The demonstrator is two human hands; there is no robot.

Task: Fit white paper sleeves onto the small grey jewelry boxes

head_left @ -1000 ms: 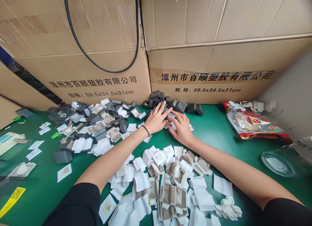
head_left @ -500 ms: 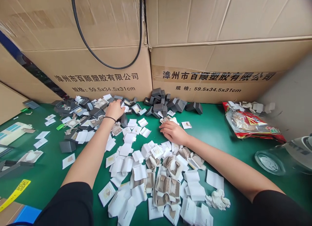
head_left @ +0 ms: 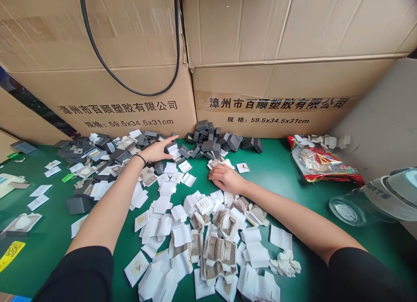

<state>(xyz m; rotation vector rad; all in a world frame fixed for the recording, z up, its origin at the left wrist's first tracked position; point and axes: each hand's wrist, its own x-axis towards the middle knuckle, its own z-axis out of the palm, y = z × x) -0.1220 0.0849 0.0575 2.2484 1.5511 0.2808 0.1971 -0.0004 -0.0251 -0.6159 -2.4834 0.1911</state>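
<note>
My left hand [head_left: 158, 150] reaches over the pile of small dark grey boxes [head_left: 120, 155], its thumb and index finger spread apart. Between them lies a white insert [head_left: 173, 150], which looks unheld. To the right, my right hand [head_left: 225, 177] rests low over the table, its fingers curled and drawn together. White and beige card pieces [head_left: 215, 163] lie just beyond its knuckles; what is under its fingers is hidden. A wide heap of white folded cards and inserts [head_left: 182, 235] spreads in front of both hands. Some hollow beige inserts [head_left: 220, 252] sit stacked in it.
Tall cardboard cartons [head_left: 130, 89] wall off the back, with a black cable [head_left: 124, 82] hanging before them. More dark boxes [head_left: 208, 141] stand at the centre back. On the right of the green table are a red snack bag [head_left: 322, 160], a clear bottle [head_left: 368, 202] and crumpled tissue [head_left: 285, 263].
My left hand has opened its fingers and shifted slightly right, uncovering the white insert. My right hand stays over the same spot. The whole view has shifted slightly.
</note>
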